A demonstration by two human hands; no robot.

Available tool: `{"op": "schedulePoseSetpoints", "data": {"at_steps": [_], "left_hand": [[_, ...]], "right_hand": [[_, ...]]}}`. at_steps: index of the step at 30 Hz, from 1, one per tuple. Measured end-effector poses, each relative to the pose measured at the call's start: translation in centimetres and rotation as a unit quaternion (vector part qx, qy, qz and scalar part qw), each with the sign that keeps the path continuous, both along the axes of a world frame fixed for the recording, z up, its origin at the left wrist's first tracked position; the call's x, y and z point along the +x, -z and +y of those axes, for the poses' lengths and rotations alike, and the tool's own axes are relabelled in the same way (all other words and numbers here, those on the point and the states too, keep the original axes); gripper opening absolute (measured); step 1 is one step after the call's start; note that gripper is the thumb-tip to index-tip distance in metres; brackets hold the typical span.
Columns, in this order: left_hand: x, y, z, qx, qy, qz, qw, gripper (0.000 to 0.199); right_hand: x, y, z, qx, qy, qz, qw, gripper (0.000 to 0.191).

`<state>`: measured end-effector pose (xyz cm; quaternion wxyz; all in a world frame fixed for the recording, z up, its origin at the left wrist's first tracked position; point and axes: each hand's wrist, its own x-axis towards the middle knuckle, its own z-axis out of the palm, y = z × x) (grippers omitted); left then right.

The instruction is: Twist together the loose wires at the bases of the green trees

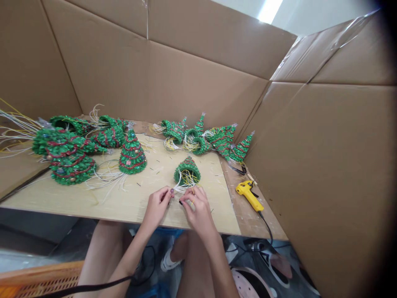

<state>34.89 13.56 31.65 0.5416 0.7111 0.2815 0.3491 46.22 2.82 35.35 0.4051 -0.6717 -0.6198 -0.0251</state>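
A small green tree (187, 167) with red trim lies on the board, its hollow base facing me and white and yellow wires (182, 187) coming out of it. My left hand (159, 203) is at the left of these wires, thumb and fingers pinched at the white wire ends. Just to the right, my right hand (197, 207) has its thumb and forefinger pressed together at the wires, with a yellow wire crossing its fingers. The tips of both hands are a short gap apart.
A decorated tree (132, 155) stands left of centre, with more trees (70, 161) piled at the far left and others (221, 140) along the back. A yellow glue gun (250, 196) lies at the right. Cardboard walls (204, 78) surround the board (124, 205).
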Motion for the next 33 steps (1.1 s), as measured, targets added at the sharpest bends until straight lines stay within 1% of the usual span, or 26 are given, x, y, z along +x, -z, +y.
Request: {"op": "schedulePoseSetpoints", "data": {"at_steps": [6,11,13,17,21,25,29,33], "left_hand": [[0.1,-0.1,0.0,0.0,0.011,-0.02,1.0,0.031],[0.1,-0.1,0.0,0.004,0.011,-0.022,1.0,0.031],[0.1,-0.1,0.0,0.005,0.009,-0.024,1.0,0.03],[0.1,-0.1,0.1,-0.005,0.013,-0.024,1.0,0.031],[0.1,0.0,0.2,-0.025,0.023,-0.025,0.999,0.032],[0.1,0.0,0.3,-0.027,0.024,-0.024,0.999,0.033],[0.1,0.0,0.2,-0.028,0.023,-0.015,0.999,0.033],[0.1,-0.2,0.2,-0.027,0.02,-0.015,0.999,0.033]], "right_hand": [[0.2,-1.5,0.7,-0.062,-0.03,-0.047,0.997,0.007],[0.3,-2.4,1.4,-0.073,-0.047,-0.067,0.994,0.006],[0.4,-2.3,1.6,-0.064,-0.047,-0.067,0.995,0.007],[0.5,-1.9,1.8,-0.054,-0.028,-0.085,0.995,0.009],[0.5,-1.9,1.8,-0.064,-0.019,-0.121,0.99,0.011],[0.6,-1.9,1.8,-0.069,-0.023,-0.16,0.984,0.012],[0.5,-1.5,2.1,-0.04,-0.009,-0.187,0.981,0.012],[0.0,-1.0,2.4,-0.021,0.025,-0.214,0.976,0.014]]}}
